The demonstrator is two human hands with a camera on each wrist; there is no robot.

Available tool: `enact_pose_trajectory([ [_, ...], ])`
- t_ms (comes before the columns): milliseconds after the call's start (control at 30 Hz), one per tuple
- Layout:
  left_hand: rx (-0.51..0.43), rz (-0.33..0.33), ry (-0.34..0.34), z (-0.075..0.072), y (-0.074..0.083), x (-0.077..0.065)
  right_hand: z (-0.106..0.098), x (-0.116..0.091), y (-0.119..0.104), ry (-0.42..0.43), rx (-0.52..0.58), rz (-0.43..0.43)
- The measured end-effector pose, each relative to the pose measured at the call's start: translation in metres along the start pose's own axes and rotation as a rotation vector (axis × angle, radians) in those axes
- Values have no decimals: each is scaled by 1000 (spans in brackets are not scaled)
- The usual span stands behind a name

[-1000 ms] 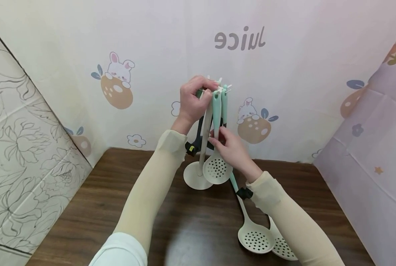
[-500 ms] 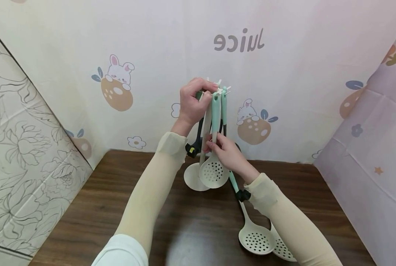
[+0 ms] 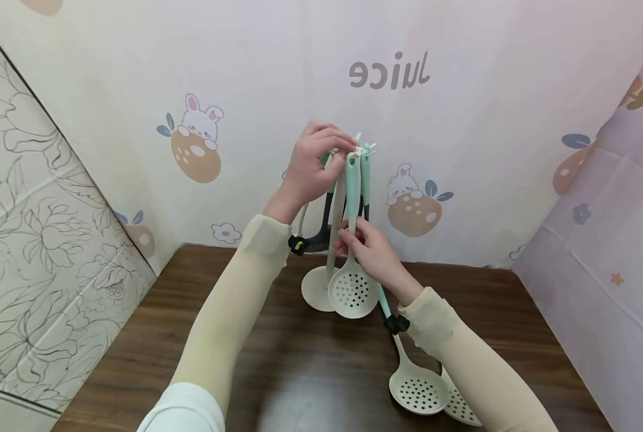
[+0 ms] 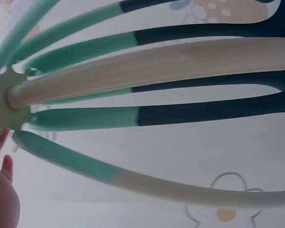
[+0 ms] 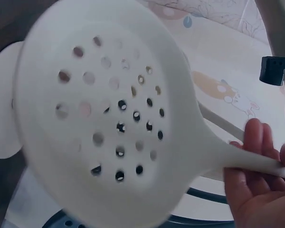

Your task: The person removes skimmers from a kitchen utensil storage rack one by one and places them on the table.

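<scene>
At the top of a white utensil stand (image 3: 316, 289), my left hand (image 3: 318, 159) grips the hook disc (image 4: 2, 114) with fingers and thumb. A cream skimmer (image 3: 353, 294) with a mint handle end hangs at the front, its handle hole at a hook. My right hand (image 3: 372, 252) pinches the skimmer's neck just above the perforated bowl. In the right wrist view the bowl fills the left side, with the fingers (image 5: 261, 190) behind the neck. Several other mint-handled utensils, most with dark shafts, hang around the pole (image 4: 180, 59) in the left wrist view.
Two more cream skimmers lie on the dark wooden table (image 3: 278, 360): one front right (image 3: 418, 390), the other (image 3: 458, 405) partly under the right forearm. A patterned curtain (image 3: 267, 90) stands close behind the stand, with another patterned panel at left.
My right hand has slid a little down the skimmer, whose bowl hangs slightly lower. My left wrist has shifted left, uncovering a pale shaft behind it. The left hand stays at the stand's top.
</scene>
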State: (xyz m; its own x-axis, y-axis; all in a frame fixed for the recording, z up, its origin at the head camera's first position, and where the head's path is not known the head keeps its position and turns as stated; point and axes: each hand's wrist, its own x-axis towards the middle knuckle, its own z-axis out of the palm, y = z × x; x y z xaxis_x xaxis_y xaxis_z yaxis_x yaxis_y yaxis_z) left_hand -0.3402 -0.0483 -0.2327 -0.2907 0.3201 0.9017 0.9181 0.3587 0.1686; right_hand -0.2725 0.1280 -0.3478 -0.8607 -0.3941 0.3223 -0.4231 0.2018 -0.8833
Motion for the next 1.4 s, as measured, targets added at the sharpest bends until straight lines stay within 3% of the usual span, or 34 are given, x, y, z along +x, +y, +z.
enact_pose_trajectory([
  [167, 146, 27, -35, -3, 9, 3, 0, -2, -4, 26, 107, -26],
  [400, 243, -25, -24, 1, 15, 3, -1, -4, -3, 22, 154, -46],
  [600, 181, -124, -12, 5, 16, 2, 1, -6, -5, 28, 133, -79],
  [767, 99, -162, -37, 4, 14, 4, 1, -7, -5, 29, 114, -70],
  [933, 21, -143, -48, 6, 10, 5, 2, -7, -6, 37, 114, -64],
  [1133, -36, -68, -9, 8, 2, 5, 4, -11, -13, 34, 120, -54],
  [1233, -61, -61, -5, 8, -1, 6, 4, -12, -14, 42, 120, -50],
  [1400, -23, -56, -3, 11, -3, 3, 4, -13, -14, 43, 96, -51],
])
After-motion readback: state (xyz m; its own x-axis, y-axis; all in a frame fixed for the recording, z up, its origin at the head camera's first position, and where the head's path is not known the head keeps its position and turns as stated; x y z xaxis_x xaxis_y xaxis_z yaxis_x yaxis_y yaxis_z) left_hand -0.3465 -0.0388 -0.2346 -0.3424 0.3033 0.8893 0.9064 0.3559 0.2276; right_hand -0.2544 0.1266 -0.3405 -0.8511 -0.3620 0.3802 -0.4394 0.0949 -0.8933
